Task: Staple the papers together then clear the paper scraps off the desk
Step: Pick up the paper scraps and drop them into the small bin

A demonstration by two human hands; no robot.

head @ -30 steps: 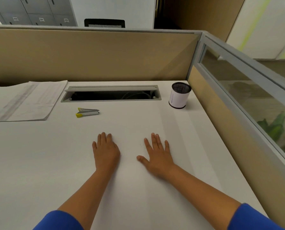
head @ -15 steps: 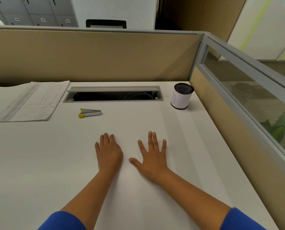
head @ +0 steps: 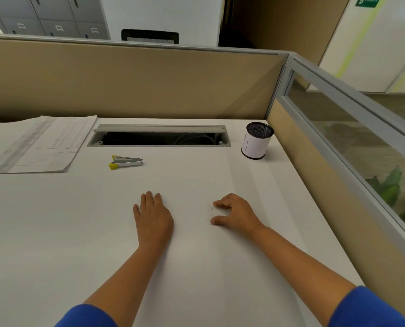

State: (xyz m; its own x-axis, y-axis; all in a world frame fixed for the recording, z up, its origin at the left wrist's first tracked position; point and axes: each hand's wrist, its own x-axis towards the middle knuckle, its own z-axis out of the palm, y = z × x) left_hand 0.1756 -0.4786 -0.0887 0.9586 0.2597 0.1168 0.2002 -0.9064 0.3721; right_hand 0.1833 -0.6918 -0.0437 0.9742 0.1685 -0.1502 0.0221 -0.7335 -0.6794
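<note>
The stapler (head: 125,162) lies on its side at about 11 o'clock from my hands, its long axis running 9 to 3, yellow end toward 9 and the metal end toward 3. The papers (head: 35,143) sit stacked at 10 o'clock, well apart from my hands, their long edges slanting from near-left up toward 1 o'clock.

The desk (head: 55,232) is plain white. A grey cable slot (head: 159,136) is cut into it at 12 o'clock, with wires showing inside. A mesh cup (head: 256,140) wrapped in white paper stands upright at 1 o'clock, near the corner. Tan partitions close the far side and the right, the right one topped with glass; beyond it green leaves show. Grey lockers and a black chair back stand past the far wall.

My left hand (head: 153,217) lies flat, palm down, fingers together pointing to 12, holding nothing. My right hand (head: 236,213) rests just to its right, curled, thumb and forefinger apart and aimed toward 9, framing a few tiny marks (head: 212,211) on the desk; I cannot tell what they are, nor whether I touch them. It grips nothing I can see. Both sleeves are blue.
</note>
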